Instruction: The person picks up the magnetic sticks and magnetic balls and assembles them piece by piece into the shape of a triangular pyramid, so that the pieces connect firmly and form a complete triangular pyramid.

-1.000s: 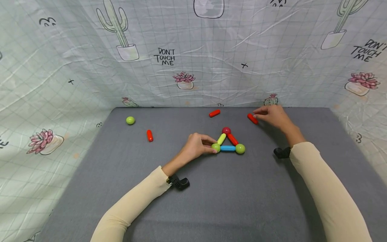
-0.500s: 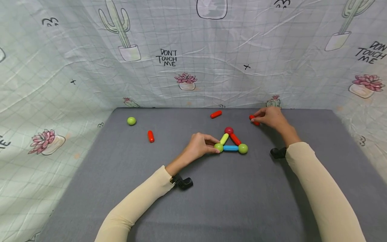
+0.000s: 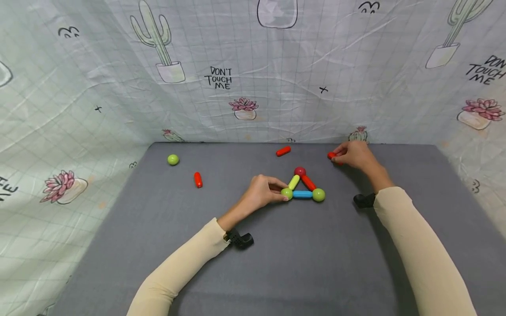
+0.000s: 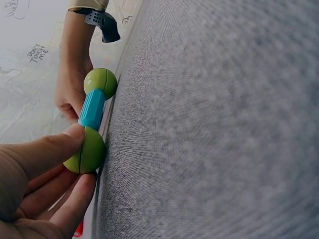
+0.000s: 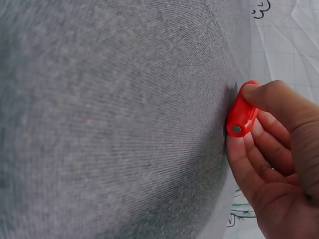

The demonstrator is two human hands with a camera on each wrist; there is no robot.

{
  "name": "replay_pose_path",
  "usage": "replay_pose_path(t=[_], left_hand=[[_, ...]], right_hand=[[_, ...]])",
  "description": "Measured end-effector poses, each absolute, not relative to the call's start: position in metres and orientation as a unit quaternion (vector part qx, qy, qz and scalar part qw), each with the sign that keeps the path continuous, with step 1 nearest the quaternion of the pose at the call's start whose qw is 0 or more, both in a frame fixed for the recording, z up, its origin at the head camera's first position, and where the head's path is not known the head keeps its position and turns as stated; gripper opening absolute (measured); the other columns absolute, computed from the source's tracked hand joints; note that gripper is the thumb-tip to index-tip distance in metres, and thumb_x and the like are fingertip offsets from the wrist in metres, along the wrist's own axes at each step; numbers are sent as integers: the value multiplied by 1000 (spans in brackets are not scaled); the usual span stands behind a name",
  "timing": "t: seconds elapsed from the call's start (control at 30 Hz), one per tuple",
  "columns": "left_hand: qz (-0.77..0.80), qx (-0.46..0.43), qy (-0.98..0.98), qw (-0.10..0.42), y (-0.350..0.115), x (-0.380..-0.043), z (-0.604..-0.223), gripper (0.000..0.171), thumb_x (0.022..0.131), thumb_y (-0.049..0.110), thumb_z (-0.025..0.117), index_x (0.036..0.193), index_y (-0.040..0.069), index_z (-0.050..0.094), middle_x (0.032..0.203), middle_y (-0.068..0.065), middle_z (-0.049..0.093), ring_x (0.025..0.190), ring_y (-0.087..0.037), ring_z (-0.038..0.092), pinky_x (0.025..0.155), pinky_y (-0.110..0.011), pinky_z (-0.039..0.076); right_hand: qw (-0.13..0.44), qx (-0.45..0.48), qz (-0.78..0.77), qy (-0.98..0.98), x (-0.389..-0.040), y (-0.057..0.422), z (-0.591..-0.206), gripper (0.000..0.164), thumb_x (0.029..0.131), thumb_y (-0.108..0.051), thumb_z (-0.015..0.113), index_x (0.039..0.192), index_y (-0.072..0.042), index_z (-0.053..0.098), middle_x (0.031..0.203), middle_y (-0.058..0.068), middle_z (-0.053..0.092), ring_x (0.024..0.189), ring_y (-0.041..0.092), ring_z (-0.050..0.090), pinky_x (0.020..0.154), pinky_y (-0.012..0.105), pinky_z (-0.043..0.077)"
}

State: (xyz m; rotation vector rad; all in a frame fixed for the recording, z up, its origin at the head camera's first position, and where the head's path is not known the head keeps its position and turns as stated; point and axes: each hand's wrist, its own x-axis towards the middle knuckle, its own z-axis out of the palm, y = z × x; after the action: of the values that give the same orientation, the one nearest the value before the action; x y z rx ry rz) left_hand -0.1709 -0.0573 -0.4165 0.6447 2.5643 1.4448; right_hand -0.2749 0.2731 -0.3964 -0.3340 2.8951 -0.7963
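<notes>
A triangle of toy rods and balls lies right of the table's middle. Its corners are a dark red ball, a green ball and another green ball; a yellow-green rod, a red rod and a blue ribbed rod join them. My left hand pinches the left green ball between thumb and fingers. Near the back edge, my right hand pinches a separate red rod between thumb and fingertips. A small grey metal disc shows in that rod's end.
One loose red rod lies near the back edge, behind the triangle. Another red rod and a green ball lie on the left. The grey table meets a cactus-printed cloth behind.
My right hand has closed its fingers further over the red rod at the back, covering more of it. My left hand stays on the green ball. The head view has shifted slightly.
</notes>
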Motion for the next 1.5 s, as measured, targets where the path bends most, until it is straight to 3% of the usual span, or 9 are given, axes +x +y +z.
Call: replay_pose_path(t=[0.3,0.67,0.9,1.13,1.33,1.5], left_hand=[[485,208,847,69,-55,-173,-416,28,75,8,91,101,8,81,94,-6,79,80,-6,73,69,-20,58],[487,216,844,66,-56,-173,-416,28,76,9,91,102,8,81,95,-5,78,82,-7,74,70,-21,59],[492,216,841,69,-56,-173,-416,28,76,7,90,103,7,81,96,-6,78,83,-8,74,71,-21,59],[488,216,843,68,-56,-172,-415,28,76,8,90,103,7,81,96,-5,78,83,-7,74,71,-21,59],[485,216,845,67,-56,-172,-415,29,77,8,90,104,7,81,97,-6,78,84,-7,74,71,-20,59],[484,216,845,67,-56,-172,-416,29,77,8,90,104,7,81,97,-6,78,84,-8,74,71,-20,59]], right_hand=[[41,-114,-278,953,-268,279,-394,30,91,-20,77,111,2,75,98,16,75,71,12,62,59,27,49],[36,-136,-289,947,-253,281,-386,27,91,-16,77,113,-1,75,105,17,76,76,15,67,62,26,50],[22,-140,-300,943,-236,275,-382,24,92,-18,77,112,-7,75,106,15,76,90,26,69,66,27,50],[0,-156,-306,939,-222,269,-380,25,92,-17,77,116,-11,77,105,11,77,94,28,71,63,26,47],[-15,-174,-315,933,-212,266,-381,29,92,-18,78,120,-12,77,105,8,78,87,18,72,54,24,44],[-24,-174,-319,932,-205,265,-380,29,92,-22,79,119,-15,78,104,7,78,78,9,65,54,23,43]])
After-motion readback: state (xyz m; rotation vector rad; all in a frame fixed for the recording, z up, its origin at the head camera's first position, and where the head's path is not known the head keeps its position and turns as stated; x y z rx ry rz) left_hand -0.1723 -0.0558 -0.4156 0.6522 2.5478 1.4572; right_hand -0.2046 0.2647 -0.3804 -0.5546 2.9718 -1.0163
